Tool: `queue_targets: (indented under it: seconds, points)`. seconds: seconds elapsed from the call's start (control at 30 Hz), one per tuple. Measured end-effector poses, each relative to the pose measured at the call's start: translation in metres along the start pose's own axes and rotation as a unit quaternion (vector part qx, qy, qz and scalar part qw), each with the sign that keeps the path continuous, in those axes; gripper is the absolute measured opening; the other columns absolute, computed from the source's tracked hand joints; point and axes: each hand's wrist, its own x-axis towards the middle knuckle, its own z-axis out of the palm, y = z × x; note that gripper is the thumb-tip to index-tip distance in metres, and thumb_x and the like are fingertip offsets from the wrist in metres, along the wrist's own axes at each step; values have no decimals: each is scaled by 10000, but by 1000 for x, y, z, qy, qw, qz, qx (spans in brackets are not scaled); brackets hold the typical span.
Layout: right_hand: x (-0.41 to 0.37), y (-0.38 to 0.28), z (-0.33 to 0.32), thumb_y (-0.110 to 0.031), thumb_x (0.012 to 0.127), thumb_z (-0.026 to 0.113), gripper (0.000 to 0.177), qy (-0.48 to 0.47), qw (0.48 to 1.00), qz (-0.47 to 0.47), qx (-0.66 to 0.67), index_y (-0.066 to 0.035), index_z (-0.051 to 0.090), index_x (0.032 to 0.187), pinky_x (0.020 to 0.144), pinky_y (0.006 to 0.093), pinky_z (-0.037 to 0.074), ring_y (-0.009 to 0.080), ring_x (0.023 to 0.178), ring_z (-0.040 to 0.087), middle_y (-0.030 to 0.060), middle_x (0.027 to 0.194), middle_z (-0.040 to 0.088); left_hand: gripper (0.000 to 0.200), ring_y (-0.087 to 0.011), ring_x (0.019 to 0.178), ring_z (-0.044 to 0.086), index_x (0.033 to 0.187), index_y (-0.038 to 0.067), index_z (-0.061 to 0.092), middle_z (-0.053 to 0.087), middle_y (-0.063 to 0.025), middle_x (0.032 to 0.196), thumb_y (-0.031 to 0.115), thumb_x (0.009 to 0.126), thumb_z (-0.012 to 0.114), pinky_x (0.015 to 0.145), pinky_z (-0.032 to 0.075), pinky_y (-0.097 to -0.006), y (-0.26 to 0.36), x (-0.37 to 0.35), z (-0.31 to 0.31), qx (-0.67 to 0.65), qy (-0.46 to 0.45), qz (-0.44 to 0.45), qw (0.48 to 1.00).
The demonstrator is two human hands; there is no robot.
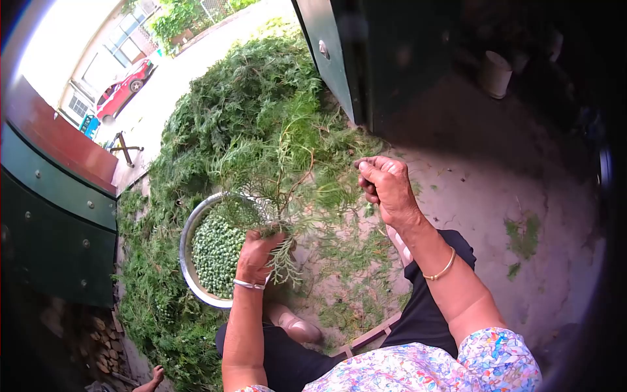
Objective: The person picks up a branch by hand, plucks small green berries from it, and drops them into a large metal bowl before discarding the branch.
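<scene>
My left hand (pixel 258 253) is closed around the stem end of a leafy evergreen branch (pixel 282 189), whose feathery sprays spread upward and partly over a basin. This round metal basin (pixel 186 258) stands just left of my left hand and holds many small green cones (pixel 217 251). To the right, my right hand (pixel 389 188) is raised apart from the branch, its fingers curled and thumb pressed against the index finger. Whether anything sits in that pinch I cannot make out.
A big heap of cut evergreen branches (pixel 241 98) lies beyond and left of the basin. Loose sprigs (pixel 353 287) litter the floor. Green metal doors (pixel 59 228) flank the doorway. Split firewood (pixel 104 343) and another person's hand (pixel 157 374) show at lower left. A red car (pixel 122 90) stands outside.
</scene>
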Motion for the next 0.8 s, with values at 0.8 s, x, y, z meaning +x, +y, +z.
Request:
queue_targets:
  seconds: [0.8]
  points:
    - [3,-9,-11,-86,844,567,113,33,999,2,-30,19,604,824,396,197,337,48,499,438,51,653,574,303,-274,685,563,1078,-3,538,600,-183,905,14,789,628,578,454,-372,-16,-14,-38,-229,-135,12,964]
